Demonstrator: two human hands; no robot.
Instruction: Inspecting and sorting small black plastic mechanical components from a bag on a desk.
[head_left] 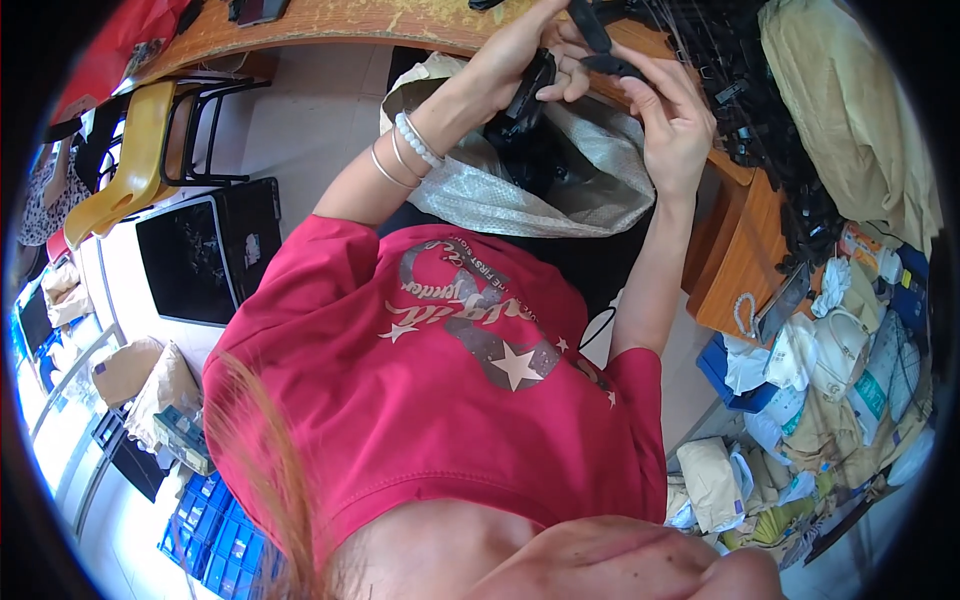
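My left hand [562, 72], with bracelets at its wrist, is closed around a shiny black bundle [530, 92] whose kind I cannot make out. A black strap [592, 28] also passes by its fingers. At the other side, my right hand [676, 115] pinches the end of a black strap piece [612, 67] between thumb and fingers. Whether both strap pieces are one band cannot be told. Under both hands, a white woven sack [500, 208] hangs open at my lap, with black glossy items [540, 165] inside.
A wooden table [370, 25] curves along the far side. On its right lie a heap of black straps with buckles [740, 125] and a beige cloth [850, 110]. Bags and packages [830, 370] pile up at right. A yellow chair [140, 165] and blue crates [215, 535] stand left.
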